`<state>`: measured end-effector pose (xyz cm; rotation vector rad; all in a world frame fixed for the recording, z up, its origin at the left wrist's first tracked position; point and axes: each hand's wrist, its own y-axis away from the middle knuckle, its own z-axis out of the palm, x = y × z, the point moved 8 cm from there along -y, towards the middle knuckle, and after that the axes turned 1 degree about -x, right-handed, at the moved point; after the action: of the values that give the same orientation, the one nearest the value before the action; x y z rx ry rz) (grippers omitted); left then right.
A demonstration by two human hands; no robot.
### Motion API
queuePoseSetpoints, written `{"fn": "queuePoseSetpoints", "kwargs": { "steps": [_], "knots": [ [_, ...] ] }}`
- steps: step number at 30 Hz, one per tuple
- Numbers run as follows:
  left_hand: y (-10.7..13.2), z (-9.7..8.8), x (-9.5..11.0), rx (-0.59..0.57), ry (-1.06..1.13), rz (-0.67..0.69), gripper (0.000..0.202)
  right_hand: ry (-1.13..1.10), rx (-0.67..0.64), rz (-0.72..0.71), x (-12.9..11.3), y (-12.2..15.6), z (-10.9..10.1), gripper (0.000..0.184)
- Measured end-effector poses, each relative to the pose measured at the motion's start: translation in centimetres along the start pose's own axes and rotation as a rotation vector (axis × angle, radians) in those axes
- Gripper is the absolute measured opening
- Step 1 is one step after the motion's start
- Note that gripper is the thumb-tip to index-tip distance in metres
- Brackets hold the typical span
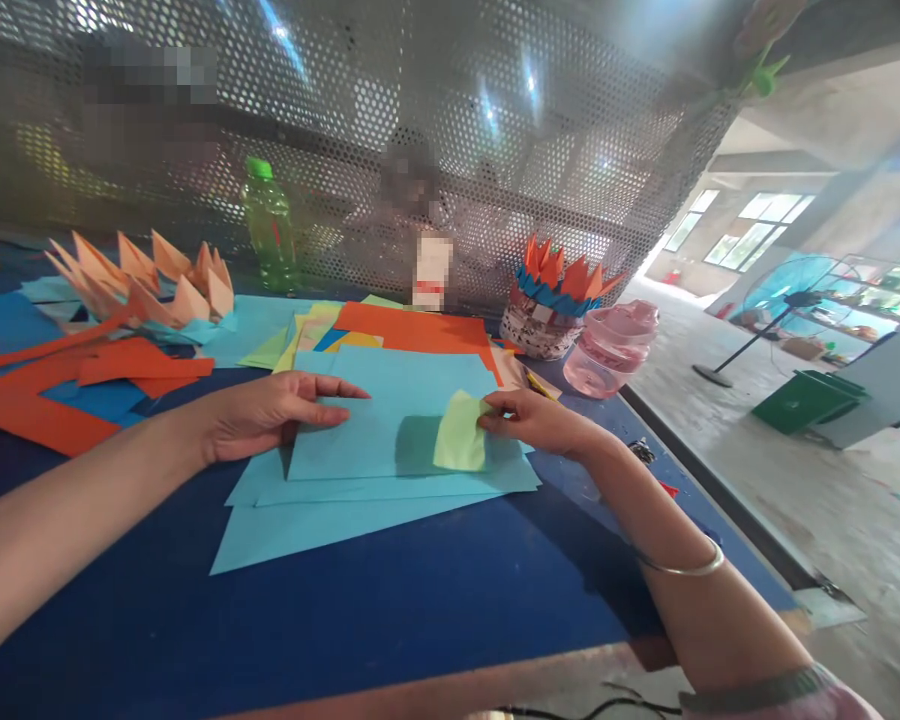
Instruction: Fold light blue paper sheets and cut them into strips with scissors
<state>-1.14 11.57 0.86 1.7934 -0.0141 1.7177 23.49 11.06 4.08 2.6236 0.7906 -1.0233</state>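
A small pale green piece of paper point(461, 432) is pinched between the thumb and fingers of my right hand point(529, 420). It hangs over the right part of a stack of light blue paper sheets point(375, 440), casting a shadow there. My left hand point(281, 408) is at the stack's left edge, its fingers and thumb stretched out and apart. Several blue sheets fan out unevenly toward me. Orange sheets point(420, 325) and some yellow-green paper point(311, 325) lie beyond the stack.
Peach folded-paper points point(184, 290) and orange scraps point(37, 400) lie left. A green bottle point(268, 225) stands behind. At right are a pot with orange-and-blue folded paper point(544, 325) and a pink water bottle point(611, 350). A perforated metal screen point(330, 160) borders the blue table point(330, 620).
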Motion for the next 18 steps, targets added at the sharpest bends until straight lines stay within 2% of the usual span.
{"fn": "queuePoseSetpoints", "kwargs": {
  "steps": [3,5,7,12,18],
  "knots": [
    [-0.2,-0.1,0.0,0.015,-0.004,0.009,0.039,0.097,0.087,-0.003,-0.2,-0.2,-0.2,0.018],
    [-0.3,-0.2,0.0,0.023,-0.009,0.017,0.037,0.014,0.147,0.033,0.1,-0.3,-0.5,0.015],
    [-0.4,-0.2,0.0,0.028,-0.006,0.019,0.037,-0.055,0.170,0.058,0.5,-0.3,-0.7,0.023],
    [0.0,0.3,0.2,0.037,0.068,0.014,0.033,-0.078,0.105,0.086,1.1,-0.2,-0.5,0.023],
    [0.3,0.3,0.5,0.070,0.055,0.017,0.030,-0.316,0.039,0.143,1.3,-0.1,0.2,0.025]
  ]
}}
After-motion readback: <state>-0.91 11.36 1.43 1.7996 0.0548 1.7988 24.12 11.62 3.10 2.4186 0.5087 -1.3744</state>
